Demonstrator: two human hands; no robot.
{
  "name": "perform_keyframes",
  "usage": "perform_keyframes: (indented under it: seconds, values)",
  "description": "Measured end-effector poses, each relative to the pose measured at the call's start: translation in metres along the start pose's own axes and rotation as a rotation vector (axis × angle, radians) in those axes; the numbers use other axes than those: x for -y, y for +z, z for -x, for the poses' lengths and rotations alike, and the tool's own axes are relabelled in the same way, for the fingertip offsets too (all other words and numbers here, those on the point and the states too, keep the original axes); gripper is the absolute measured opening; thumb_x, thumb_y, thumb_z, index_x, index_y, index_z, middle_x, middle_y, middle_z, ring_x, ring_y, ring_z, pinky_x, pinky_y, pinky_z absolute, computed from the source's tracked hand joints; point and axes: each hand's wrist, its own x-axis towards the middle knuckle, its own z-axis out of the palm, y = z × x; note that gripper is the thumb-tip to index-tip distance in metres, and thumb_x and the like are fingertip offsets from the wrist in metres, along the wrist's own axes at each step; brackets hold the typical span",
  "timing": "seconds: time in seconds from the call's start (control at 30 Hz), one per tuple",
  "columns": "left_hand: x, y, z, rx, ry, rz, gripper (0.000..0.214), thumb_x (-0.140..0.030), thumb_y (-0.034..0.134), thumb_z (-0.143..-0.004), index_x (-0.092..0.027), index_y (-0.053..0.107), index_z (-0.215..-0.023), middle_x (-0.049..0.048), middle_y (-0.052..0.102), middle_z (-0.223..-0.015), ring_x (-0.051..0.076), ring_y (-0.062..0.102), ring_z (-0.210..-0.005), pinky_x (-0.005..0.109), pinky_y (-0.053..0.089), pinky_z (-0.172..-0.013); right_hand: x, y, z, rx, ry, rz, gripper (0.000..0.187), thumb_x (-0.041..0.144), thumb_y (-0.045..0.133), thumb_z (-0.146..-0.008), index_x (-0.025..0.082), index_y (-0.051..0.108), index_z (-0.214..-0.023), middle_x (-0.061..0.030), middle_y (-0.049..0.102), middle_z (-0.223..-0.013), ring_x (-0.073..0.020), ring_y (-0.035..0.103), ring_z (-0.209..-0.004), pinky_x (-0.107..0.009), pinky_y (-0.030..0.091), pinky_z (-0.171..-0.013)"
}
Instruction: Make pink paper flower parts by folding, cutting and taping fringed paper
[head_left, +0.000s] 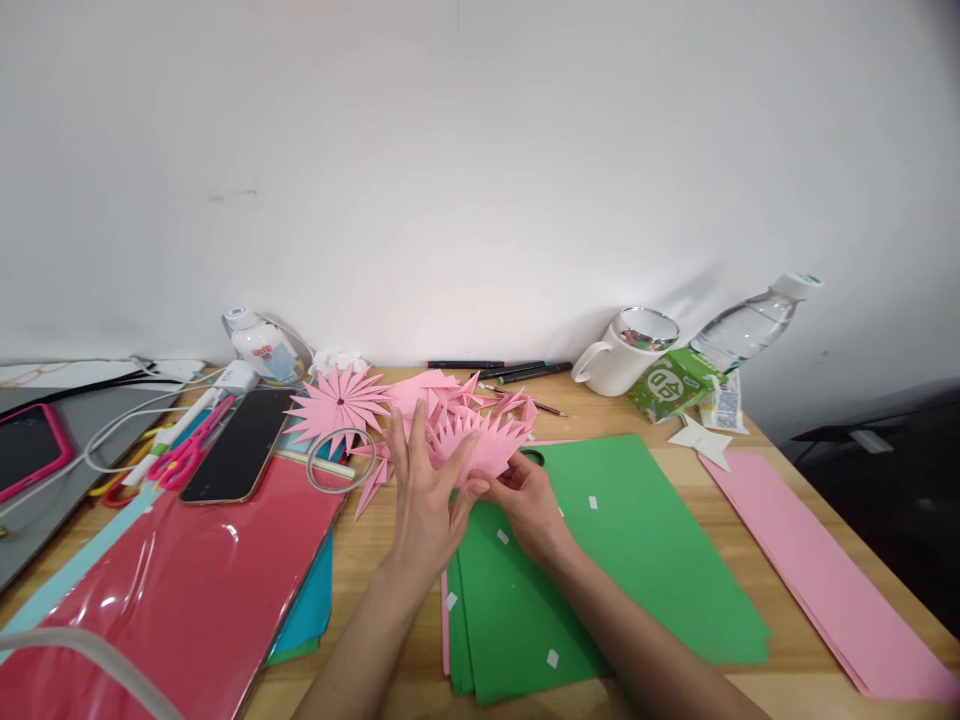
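Between my two hands is a pink pleated paper fan (487,445) with pointed tips, spread out with its points toward the wall. My left hand (431,490) pinches its lower edge between thumb and index finger, the other fingers raised. From the right, my right hand (529,500) grips the fan's base with its fingertips. Underneath the hands lie green paper sheets (637,560) with small white bits on top. A finished pink paper rosette (341,400) rests to the left, and folded pink paper scraps (450,395) sit behind the fan.
Left are a tape roll (341,488), a phone (240,445), pink scissors (191,445), a red plastic-covered pack (202,570) and a white bottle (262,345). Markers (536,372) lie by the wall. Right are a white mug (626,350), green box (671,385), water bottle (754,325) and pink strips (817,570).
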Motion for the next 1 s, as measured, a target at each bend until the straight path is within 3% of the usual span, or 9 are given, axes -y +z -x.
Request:
perform_keyframes:
  seconds: [0.53, 1.0]
  values:
    - [-0.0006, 0.0027, 0.002, 0.012, 0.05, -0.027, 0.039, -0.035, 0.056, -0.089, -0.025, 0.061, -0.127, 0.0086, 0.003, -0.162, 0.041, -0.004, -0.146, 0.071, 0.012, -0.109, -0.0039, -0.0016, -0.0013, 0.019, -0.028, 0.051, 0.027, 0.024, 0.083, -0.052, 0.021, 0.065, -0.072, 0.0033, 0.068, -0.064, -0.0165, 0.062, -0.061, -0.027, 0.048, -0.059]
    - [-0.0032, 0.0012, 0.0014, 0.032, 0.077, -0.016, 0.039, -0.039, 0.051, -0.09, -0.023, 0.063, -0.123, 0.0089, 0.001, -0.162, 0.041, -0.005, -0.146, 0.07, 0.012, -0.11, -0.0044, -0.0034, -0.0001, 0.059, -0.042, 0.052, 0.024, 0.024, 0.08, -0.056, 0.022, 0.065, -0.074, 0.0021, 0.07, -0.07, -0.0179, 0.063, -0.064, -0.029, 0.05, -0.062]
